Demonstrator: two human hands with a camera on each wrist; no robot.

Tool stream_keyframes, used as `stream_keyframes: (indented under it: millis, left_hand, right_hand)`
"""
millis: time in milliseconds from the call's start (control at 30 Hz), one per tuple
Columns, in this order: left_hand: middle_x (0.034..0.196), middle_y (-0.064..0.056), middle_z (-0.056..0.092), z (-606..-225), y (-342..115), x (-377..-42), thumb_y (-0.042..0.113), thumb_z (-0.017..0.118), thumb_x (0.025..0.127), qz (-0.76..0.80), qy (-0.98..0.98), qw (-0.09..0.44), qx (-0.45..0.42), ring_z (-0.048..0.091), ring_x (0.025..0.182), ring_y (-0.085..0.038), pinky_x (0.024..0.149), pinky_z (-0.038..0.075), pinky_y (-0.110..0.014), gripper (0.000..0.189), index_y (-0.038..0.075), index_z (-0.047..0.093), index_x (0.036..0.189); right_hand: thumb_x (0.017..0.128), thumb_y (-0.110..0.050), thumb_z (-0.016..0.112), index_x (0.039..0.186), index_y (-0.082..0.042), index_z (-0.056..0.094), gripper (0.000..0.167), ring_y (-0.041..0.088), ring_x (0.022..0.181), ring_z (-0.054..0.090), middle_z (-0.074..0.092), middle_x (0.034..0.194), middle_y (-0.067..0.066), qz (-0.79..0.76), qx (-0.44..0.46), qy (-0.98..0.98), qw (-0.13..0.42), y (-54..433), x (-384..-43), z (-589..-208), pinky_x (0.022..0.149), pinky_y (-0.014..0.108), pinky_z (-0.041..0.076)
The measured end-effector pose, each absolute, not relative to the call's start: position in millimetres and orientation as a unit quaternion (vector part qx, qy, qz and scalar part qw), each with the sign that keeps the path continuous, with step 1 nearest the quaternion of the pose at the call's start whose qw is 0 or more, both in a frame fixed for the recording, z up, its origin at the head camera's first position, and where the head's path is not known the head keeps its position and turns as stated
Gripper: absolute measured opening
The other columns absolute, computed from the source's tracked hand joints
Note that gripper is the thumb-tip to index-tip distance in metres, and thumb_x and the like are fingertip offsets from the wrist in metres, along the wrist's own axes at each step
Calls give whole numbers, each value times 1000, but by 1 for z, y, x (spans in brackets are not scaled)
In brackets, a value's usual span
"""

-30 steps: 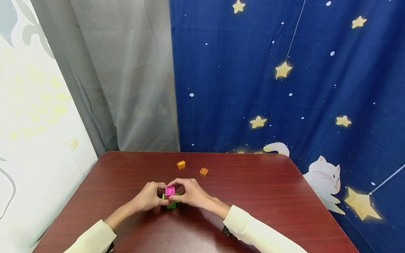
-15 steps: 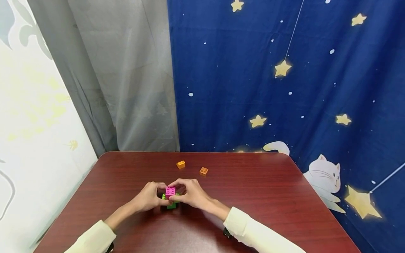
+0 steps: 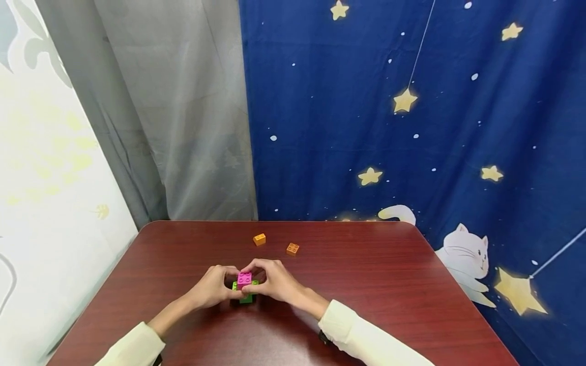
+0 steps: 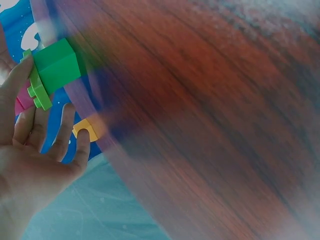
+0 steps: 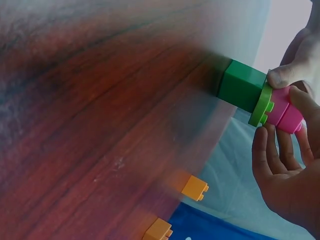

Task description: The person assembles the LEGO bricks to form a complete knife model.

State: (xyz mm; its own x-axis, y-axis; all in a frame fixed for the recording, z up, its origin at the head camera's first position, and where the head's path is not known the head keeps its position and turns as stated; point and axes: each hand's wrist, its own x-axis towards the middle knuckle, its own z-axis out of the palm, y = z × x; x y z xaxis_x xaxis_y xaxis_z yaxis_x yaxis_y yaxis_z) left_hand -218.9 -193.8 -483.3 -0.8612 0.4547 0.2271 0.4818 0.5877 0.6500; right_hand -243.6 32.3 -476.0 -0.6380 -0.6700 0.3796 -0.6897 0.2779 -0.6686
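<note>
A small stack of toy building bricks stands on the table between both hands. At its bottom is a dark green brick, with a wider, thin light green piece on it. Pink bricks sit at the top, a seam showing between two layers in the right wrist view. My left hand pinches the stack from the left, its thumb at the light green piece. From the right, my right hand pinches the pink bricks between thumb and fingers. Part of the stack is hidden by the thumbs.
Beyond the hands, a yellow-orange brick and an orange four-stud brick lie on the dark red wooden table. Grey and blue curtains hang behind the table's far edge.
The head view has shifted slightly. Both hands keep their hold on the stack, and the orange bricks lie where they were.
</note>
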Motion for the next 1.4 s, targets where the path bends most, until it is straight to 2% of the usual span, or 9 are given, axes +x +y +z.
stream_keyframes:
  millis: [200, 333, 400, 500, 600, 733, 933, 1167, 1400]
  left_hand:
    - [92, 12, 72, -484, -194, -217, 35, 92, 80, -369, -892, 19, -260, 65, 81, -9, 73, 56, -31, 28, 20, 75, 97]
    - [92, 11, 71, -484, -194, -215, 37, 90, 82, -371, -891, 15, -263, 64, 79, -10, 71, 56, -31, 27, 20, 75, 97]
    - [94, 9, 72, -482, -194, -213, 36, 90, 82, -365, -892, 13, -266, 65, 81, -11, 72, 56, -32, 29, 18, 75, 99]
    - [101, 4, 74, -478, -194, -210, 35, 89, 83, -342, -900, 23, -269, 68, 91, -14, 79, 57, -38, 37, 12, 75, 108]
    - [112, -1, 75, -472, -196, -203, 39, 87, 85, -324, -907, 35, -265, 70, 104, -23, 88, 56, -46, 50, 8, 72, 122]
    - [117, 2, 74, -465, -198, -196, 45, 83, 88, -350, -902, 47, -250, 70, 109, -25, 90, 55, -49, 56, 13, 68, 132]
    - [110, 10, 75, -459, -196, -195, 41, 82, 89, -363, -893, 100, -249, 69, 106, -19, 88, 54, -49, 41, 17, 75, 122]
    - [107, 13, 73, -464, -191, -199, 36, 87, 86, -352, -889, 131, -263, 68, 104, -14, 87, 54, -45, 34, 18, 78, 114]
    - [98, 15, 72, -466, -187, -204, 30, 87, 86, -368, -880, 128, -273, 69, 92, -16, 76, 53, -39, 23, 21, 79, 106]
  right_hand:
    - [84, -23, 89, 116, -16, 72, 36, 4, 91, 72, 76, 105, -5, 399, 432, -808, 33, 33, -244, -479, 80, 29, 60]
    - [85, -21, 89, 116, -15, 71, 37, 9, 89, 74, 76, 104, -2, 409, 437, -800, 43, 32, -243, -484, 78, 27, 60]
    - [85, -19, 88, 116, -14, 71, 37, 6, 89, 73, 76, 104, 0, 414, 440, -796, 49, 32, -243, -485, 77, 24, 59]
    - [85, -18, 89, 116, -15, 69, 38, 5, 89, 72, 75, 103, -1, 408, 444, -796, 57, 33, -243, -487, 75, 19, 57]
    - [84, -19, 89, 117, -16, 66, 41, 6, 87, 72, 75, 100, -3, 393, 443, -803, 69, 33, -243, -487, 72, 17, 56]
    - [83, -23, 91, 120, -17, 60, 49, 5, 85, 72, 76, 98, -4, 384, 433, -812, 78, 33, -243, -486, 71, 17, 56]
    - [80, -23, 93, 124, -15, 56, 59, 1, 87, 73, 78, 98, -5, 398, 411, -818, 60, 31, -242, -487, 73, 15, 55]
    - [79, -24, 94, 123, -17, 57, 58, 1, 86, 73, 78, 97, -6, 404, 403, -819, 52, 29, -243, -489, 73, 14, 55]
    - [78, -26, 95, 124, -13, 59, 60, 0, 87, 73, 78, 99, -6, 413, 397, -818, 62, 32, -243, -490, 73, 18, 57]
